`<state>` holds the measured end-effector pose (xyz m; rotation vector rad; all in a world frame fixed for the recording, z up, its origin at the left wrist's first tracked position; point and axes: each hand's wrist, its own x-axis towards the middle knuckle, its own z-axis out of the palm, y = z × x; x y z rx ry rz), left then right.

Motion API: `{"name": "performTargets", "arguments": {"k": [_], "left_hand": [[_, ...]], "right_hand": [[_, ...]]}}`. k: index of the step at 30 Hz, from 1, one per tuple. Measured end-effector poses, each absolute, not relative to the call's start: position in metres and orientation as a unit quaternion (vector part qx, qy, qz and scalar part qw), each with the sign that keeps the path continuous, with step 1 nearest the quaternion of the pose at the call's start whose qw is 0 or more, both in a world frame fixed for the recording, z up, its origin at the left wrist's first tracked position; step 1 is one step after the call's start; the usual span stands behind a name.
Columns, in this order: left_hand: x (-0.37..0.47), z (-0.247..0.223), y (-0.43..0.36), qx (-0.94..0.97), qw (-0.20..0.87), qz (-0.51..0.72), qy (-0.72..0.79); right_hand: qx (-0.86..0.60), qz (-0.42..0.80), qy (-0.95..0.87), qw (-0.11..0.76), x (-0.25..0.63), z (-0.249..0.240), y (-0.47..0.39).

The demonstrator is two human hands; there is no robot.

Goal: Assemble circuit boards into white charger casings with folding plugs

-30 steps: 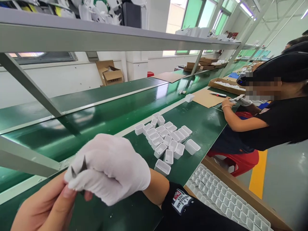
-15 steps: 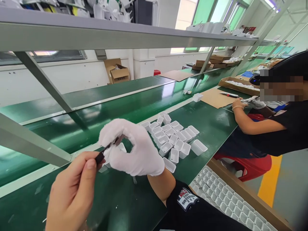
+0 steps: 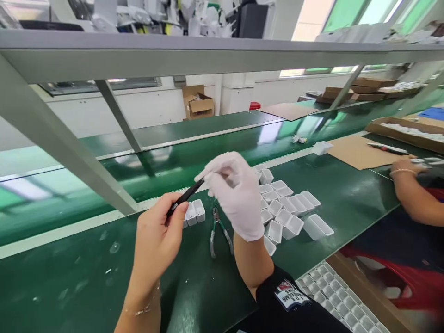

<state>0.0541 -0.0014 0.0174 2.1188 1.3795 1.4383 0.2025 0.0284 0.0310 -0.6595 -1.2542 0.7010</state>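
Note:
My bare left hand is closed around one end of a slim black tool, which slants up to the right. The kind of tool is not clear. My right hand, in a white glove, has its thumb and fingers curled into a pinch at the tool's far tip. Anything small between the gloved fingertips is hidden. Below the hands, cutting pliers with green and grey handles lie on the green table. A few white plastic boxes stand just beyond my left hand.
Several more open white boxes cluster right of my glove. A carton of white boxes sits by the table's near edge. At right, a co-worker's arm rests near cardboard with a knife on it. A shelf spans overhead.
My view has swung left, so the scene sits further right. The gloved fingers have moved toward the black tool's tip, baring more of it. The pliers now show fully.

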Motion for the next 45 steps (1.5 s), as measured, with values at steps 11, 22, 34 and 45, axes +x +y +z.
{"name": "performTargets", "arguments": {"k": [11,22,34,45], "left_hand": [[0.052,0.018,0.0,0.711,0.115,0.506,0.475],[0.047,0.011,-0.001,0.71,0.054,0.503,0.49],[0.029,0.018,-0.003,0.686,-0.028,0.528,0.499],[0.036,0.016,0.0,0.714,-0.029,0.512,0.477]], "right_hand": [[-0.305,0.338,-0.529,0.716,0.227,0.026,0.037],[-0.285,0.365,-0.586,0.665,0.207,0.022,0.04],[-0.31,0.299,-0.549,0.716,0.224,0.024,0.044],[-0.294,0.448,-0.627,0.565,0.196,0.029,0.034]]}}
